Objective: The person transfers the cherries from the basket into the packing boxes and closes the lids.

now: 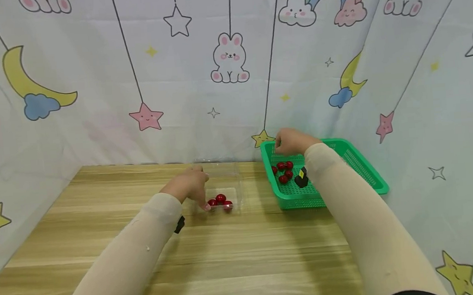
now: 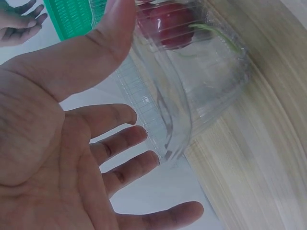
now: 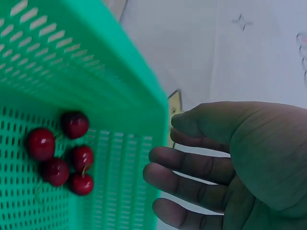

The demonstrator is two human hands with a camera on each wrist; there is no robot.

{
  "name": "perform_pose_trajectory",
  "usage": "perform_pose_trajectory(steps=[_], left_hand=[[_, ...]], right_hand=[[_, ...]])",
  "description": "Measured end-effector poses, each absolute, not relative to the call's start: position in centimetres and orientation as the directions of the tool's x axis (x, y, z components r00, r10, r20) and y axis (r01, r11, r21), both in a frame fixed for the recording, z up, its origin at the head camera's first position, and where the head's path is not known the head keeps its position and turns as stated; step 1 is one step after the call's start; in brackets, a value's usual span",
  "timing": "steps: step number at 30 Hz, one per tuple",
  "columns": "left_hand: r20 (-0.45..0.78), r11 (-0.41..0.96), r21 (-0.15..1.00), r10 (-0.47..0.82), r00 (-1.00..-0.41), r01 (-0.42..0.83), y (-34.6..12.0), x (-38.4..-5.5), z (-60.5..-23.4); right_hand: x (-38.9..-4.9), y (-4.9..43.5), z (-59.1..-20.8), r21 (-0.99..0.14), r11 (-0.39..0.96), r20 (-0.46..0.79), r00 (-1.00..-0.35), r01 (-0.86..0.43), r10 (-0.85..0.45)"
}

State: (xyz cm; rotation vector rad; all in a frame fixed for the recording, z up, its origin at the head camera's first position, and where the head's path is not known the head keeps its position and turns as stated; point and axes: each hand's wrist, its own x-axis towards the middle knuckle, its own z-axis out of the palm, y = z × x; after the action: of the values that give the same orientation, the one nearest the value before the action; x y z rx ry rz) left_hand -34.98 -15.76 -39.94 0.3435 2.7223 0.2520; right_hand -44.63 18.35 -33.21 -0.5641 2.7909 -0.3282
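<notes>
A clear plastic box [image 1: 233, 191] stands on the table with a few red cherries [image 1: 220, 198] inside. My left hand [image 1: 189, 186] is at the box's left side, its thumb [image 2: 112, 40] against the box near the rim and its other fingers spread out. In the left wrist view, a cherry [image 2: 171, 26] with a green stem shows through the clear wall. My right hand [image 1: 294, 140] hovers above the back left part of the green basket [image 1: 280, 203]. Its fingers [image 3: 187, 187] are loosely bent with nothing between them. Several cherries [image 3: 55, 171] lie on the basket's floor.
The wood-grain table [image 1: 229, 268] extends in front of the box and basket. A white curtain [image 1: 197, 76] printed with stars, moons and rabbits hangs close behind them and along the right. The basket's right rim [image 1: 367, 165] lies near that curtain.
</notes>
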Motion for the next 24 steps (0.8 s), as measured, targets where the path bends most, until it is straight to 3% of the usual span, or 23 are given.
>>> perform_pose_trajectory(steps=[7,20,24], left_hand=[[-0.354,0.956,0.215,0.268,-0.896,0.201,-15.7,-34.9,-39.8],[-0.347,0.958,0.195,0.268,-0.899,0.21,-15.6,-34.7,-39.6],[-0.349,0.958,0.194,0.267,-0.898,0.21,-15.7,-34.6,-39.6]], right_hand=[[-45.7,20.8,-34.9,-0.304,0.916,-0.302,-0.885,-0.263,-0.354],[-48.1,21.9,-39.5,-0.22,0.961,-0.493,-0.83,-0.17,-0.26],[-47.9,21.8,-40.1,-0.207,0.963,-0.497,-0.829,-0.173,-0.256]])
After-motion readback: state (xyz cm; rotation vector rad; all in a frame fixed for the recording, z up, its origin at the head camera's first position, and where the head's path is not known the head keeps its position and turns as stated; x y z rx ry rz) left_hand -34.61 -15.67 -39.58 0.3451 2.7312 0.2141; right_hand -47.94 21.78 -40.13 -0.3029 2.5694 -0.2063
